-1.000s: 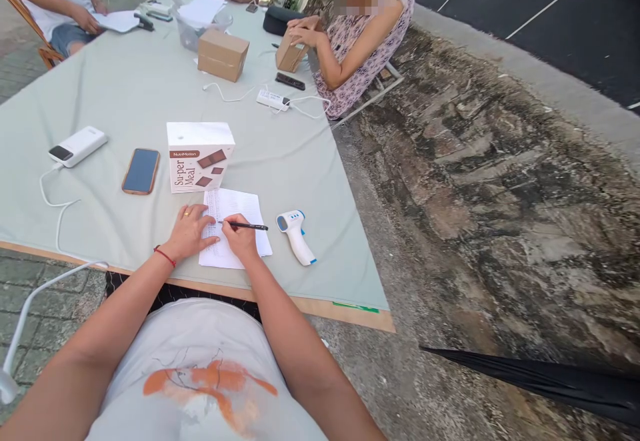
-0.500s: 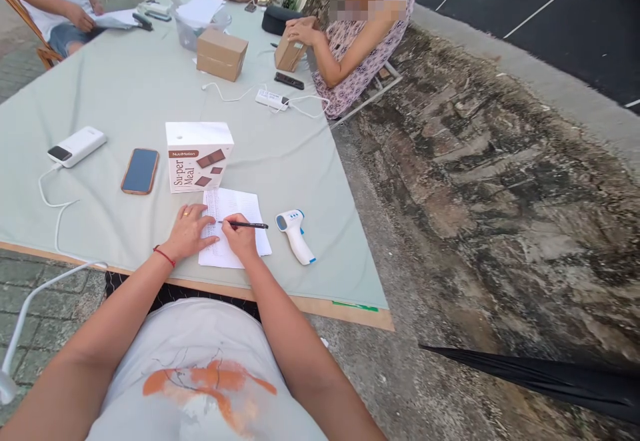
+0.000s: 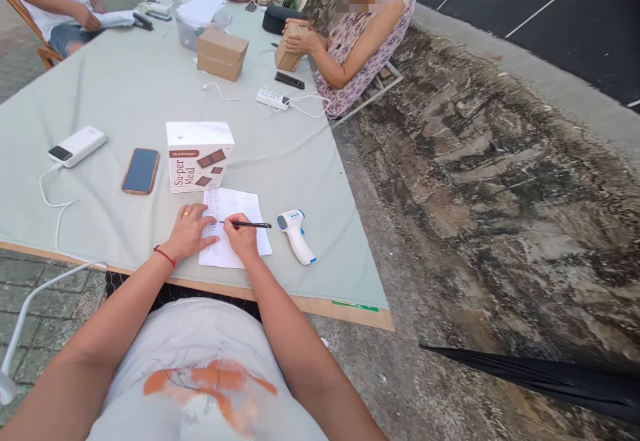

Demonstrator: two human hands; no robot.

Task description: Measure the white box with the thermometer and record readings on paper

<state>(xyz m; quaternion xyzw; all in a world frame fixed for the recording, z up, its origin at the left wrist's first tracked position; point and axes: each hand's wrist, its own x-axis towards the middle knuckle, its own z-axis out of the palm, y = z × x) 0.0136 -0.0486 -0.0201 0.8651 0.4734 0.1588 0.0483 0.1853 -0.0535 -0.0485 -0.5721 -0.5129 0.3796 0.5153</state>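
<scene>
Evidently the step in hand is writing or checking entries on stacked white printed paper sheets (image 3: 243, 202), flat on the pale-green cloth-covered table (image 3: 320, 174); R hand (image 3: 244, 237) has its fingers pinched round a slim black pen (image 3: 256, 225); L hand (image 3: 187, 231) grasps nothing, its fingers spread, tips resting on the sheets' left side; next move prob. calls for a steady pen tip by the printed column & L hand pinning the paper, tho' can't tell if the tip touches; pen's long axis runs approx. crosswise over the sheets, tip pointing left twd L hand, butt right, twd the white-and-blue plastic gun-shaped thermometer (image 3: 299, 241); sheets' long axis seems to run away from the body.
</scene>
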